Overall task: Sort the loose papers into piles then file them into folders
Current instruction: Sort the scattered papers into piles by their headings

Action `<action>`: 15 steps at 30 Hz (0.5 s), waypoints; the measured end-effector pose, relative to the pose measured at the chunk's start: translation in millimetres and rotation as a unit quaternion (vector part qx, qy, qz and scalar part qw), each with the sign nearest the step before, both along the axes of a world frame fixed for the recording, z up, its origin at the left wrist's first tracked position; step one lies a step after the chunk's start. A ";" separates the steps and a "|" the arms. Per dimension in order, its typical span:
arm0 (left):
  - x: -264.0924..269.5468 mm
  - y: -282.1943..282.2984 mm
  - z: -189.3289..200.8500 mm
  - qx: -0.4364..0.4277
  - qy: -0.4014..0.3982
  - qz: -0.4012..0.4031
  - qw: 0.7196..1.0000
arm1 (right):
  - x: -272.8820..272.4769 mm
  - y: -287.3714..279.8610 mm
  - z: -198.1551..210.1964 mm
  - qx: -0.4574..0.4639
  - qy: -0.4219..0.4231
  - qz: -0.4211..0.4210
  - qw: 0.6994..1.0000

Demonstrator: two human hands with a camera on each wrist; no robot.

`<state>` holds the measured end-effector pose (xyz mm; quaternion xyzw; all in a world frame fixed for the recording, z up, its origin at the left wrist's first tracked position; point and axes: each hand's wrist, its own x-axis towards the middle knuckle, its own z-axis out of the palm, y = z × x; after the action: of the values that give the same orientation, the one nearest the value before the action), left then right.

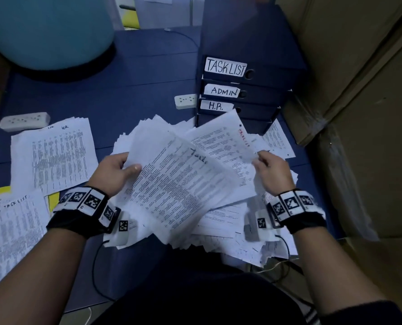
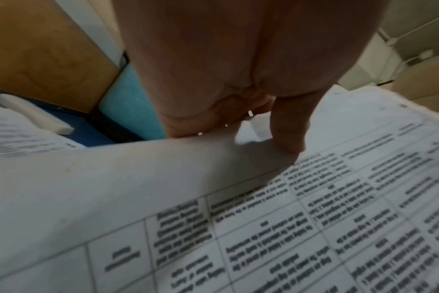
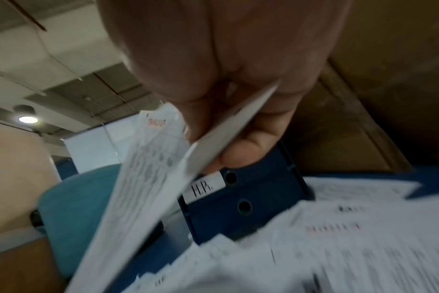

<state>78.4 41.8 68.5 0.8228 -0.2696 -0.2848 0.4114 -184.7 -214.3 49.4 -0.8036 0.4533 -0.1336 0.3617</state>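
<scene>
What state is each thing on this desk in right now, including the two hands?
Left hand: gripping a printed sheet, raised off the heap.
Right hand: pinching a red-marked sheet, tilted up.
Loose heap: unsorted, jumbled.
HR pile: lying flat, started.
Task list pile: lying flat, started.
Folders: closed, stacked, labelled TASK LIST, ADMIN, H.R.

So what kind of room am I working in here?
Likely an office or its storeroom: stacked box files labelled TASK LIST, ADMIN and H.R., a heap of printed papers on a blue desk, cardboard cartons alongside.
</scene>
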 end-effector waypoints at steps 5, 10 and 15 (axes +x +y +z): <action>-15.2 -28.6 19.5 -0.058 -0.040 -0.046 0.996 | 6.8 -6.6 34.8 -0.017 -0.046 0.076 0.996; -28.1 -51.4 24.5 -0.044 -0.074 -0.059 0.995 | 16.0 3.7 48.2 0.055 -0.069 0.142 0.986; -15.4 -46.0 19.3 -0.067 -0.086 0.003 0.994 | 5.2 -13.5 25.6 0.140 -0.158 -0.007 0.977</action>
<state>63.1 -4.1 87.8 0.8154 -0.3206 -0.1927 0.4418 -179.5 -227.7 75.1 -0.7106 0.4103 -0.1968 0.5367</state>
